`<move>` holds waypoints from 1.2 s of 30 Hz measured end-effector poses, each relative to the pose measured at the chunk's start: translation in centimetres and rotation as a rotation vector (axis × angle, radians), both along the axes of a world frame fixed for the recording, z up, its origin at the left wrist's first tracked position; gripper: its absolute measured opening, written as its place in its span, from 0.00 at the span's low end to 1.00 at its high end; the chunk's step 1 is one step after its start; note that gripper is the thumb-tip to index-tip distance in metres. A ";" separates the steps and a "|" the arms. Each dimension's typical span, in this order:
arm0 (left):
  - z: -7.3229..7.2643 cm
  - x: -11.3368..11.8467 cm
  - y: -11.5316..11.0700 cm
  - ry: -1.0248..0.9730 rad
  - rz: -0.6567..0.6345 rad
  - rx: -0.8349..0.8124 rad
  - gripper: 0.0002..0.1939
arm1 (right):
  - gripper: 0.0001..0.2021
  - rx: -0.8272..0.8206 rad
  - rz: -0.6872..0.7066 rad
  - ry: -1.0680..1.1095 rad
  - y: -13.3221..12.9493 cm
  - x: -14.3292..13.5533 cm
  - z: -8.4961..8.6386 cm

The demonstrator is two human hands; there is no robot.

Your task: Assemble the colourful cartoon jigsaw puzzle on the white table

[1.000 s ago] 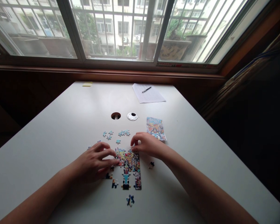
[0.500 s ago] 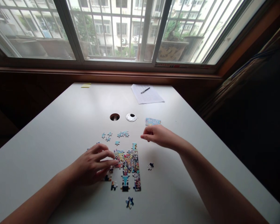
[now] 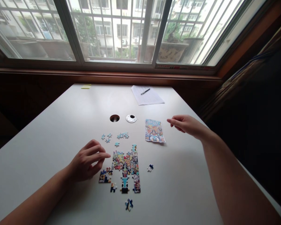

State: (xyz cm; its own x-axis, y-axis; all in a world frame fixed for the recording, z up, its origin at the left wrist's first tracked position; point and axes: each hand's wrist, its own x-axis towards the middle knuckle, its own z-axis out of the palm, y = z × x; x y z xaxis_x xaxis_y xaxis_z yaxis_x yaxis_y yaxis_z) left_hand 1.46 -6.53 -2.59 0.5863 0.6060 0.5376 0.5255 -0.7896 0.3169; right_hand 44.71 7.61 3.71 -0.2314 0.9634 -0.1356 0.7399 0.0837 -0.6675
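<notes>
A partly joined jigsaw puzzle (image 3: 125, 161) with a crowded, colourful picture lies on the white table. My left hand (image 3: 90, 161) hovers just left of it, fingers apart and holding nothing; the index fingertip is near the puzzle's upper left edge. Below that hand is a small joined section (image 3: 105, 176), separate from the main puzzle. To the right, a picture card (image 3: 154, 130) with a blue character lies flat. Beside the card's upper right corner is my right hand (image 3: 186, 125), its fingers closed together, with nothing visible in them.
Light-blue loose pieces (image 3: 123, 135) lie above the puzzle. One loose piece (image 3: 150, 168) is to its right, and dark pieces (image 3: 129, 204) lie below. Farther back are a cable hole (image 3: 114, 118), its round metal cover (image 3: 131, 118), and papers (image 3: 152, 99) with a pen (image 3: 145, 91).
My right hand has moved right, off the card, which now shows whole. My left hand has drawn back slightly left from the puzzle, uncovering the small joined section.
</notes>
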 end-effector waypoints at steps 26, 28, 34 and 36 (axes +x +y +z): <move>-0.2 -0.2 0.0 -0.045 0.045 -0.001 0.13 | 0.30 0.445 -0.286 0.044 2.7 3.0 -9.3; -0.2 -0.2 0.0 -0.047 0.050 0.000 0.12 | 0.30 0.445 -0.284 0.044 2.7 3.0 -9.3; -0.2 -0.3 -0.1 -0.040 0.050 0.000 0.12 | 0.30 0.448 -0.270 0.054 2.6 3.0 -9.2; -0.1 -0.3 -0.1 -0.042 0.050 0.001 0.11 | 0.30 0.446 -0.269 0.054 2.6 3.0 -9.2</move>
